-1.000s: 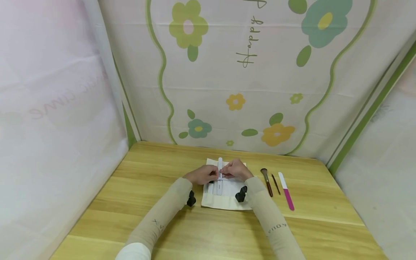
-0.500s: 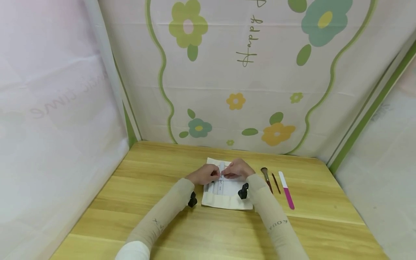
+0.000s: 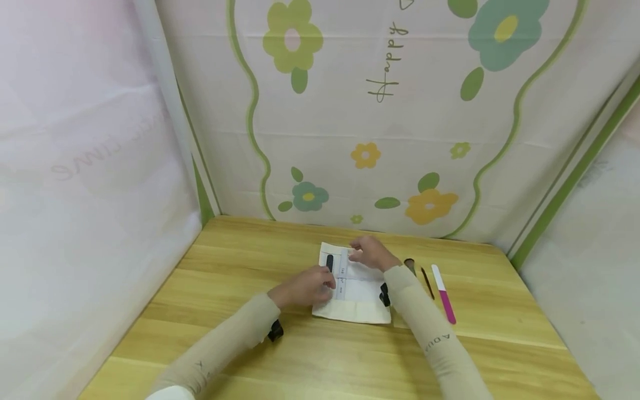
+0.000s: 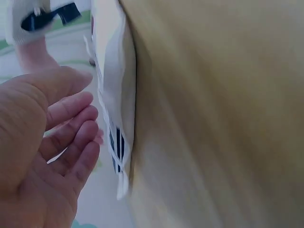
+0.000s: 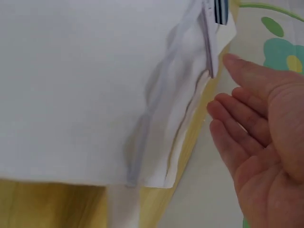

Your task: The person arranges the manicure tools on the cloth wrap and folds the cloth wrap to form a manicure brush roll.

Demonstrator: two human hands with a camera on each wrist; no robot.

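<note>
A cream fabric pouch [image 3: 360, 312] lies unfolded on the table, with a slim white nail file [image 3: 343, 264] in one of its slots. Left of the file, a dark flat tool [image 3: 329, 262] shows in the pouch. My left hand [image 3: 305, 287] hovers over the pouch's left side, fingers loosely bent; in the left wrist view that hand [image 4: 52, 123] holds nothing beside the pouch [image 4: 114, 61]. Over the pouch's far right part is my right hand [image 3: 372, 253]. The right wrist view shows this hand [image 5: 266, 123] apart from the cloth [image 5: 85, 85], fingers relaxed and without any object.
To the right of the pouch lie a brush [image 3: 410, 266], partly covered by the right forearm, a thin dark stick [image 3: 427, 282] and a white and magenta nail file [image 3: 443, 294]. A patterned cloth [image 3: 340, 122] stands behind the wooden table [image 3: 240, 255].
The white nail file has slid nearer, deeper into the pouch. Both hands have let go of it; the left has drawn back left and nearer, the right has moved slightly away and right.
</note>
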